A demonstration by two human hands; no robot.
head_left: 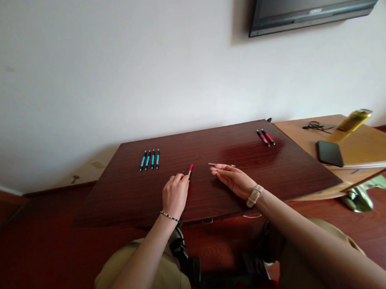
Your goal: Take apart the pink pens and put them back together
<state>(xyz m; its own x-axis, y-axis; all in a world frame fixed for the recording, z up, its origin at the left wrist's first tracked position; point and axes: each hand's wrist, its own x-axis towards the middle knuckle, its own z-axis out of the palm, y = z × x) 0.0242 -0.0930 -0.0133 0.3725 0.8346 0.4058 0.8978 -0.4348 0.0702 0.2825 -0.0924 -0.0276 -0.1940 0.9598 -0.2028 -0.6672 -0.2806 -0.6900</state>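
We see our left hand (175, 193) resting on the dark board (124, 196), knuckles up, fingers curled forward, with the red pen part (190, 169) at its fingertips, at about one o'clock from the knuckles. That part is short; its long axis runs roughly from seven to one o'clock, tilted a little to the right as it goes away from us. The fingertips touch or nearly touch its near end, but we cannot tell whether they actually pinch it or only rest against it. Our right hand (233, 179) lies palm inward on the board, fingers stretched out together and pointing toward nine o'clock, its tips just beside the thin refill (222, 164). The refill lies at twelve o'clock from those fingers, its long axis nearly straight across from nine to three o'clock; it seems to lie on the wood beyond the fingertips, though contact is too fine for us to judge. The red part and the refill are near each other, with a gap of bare wood between them, the refill at three o'clock from the red part. So each hand is nearer its own piece: left to the red part, right to the refill. Four blue pens (150, 159) lie side by side at eleven o'clock from our left hand, well apart, and two red pens (266, 137) at one o'clock from our right.
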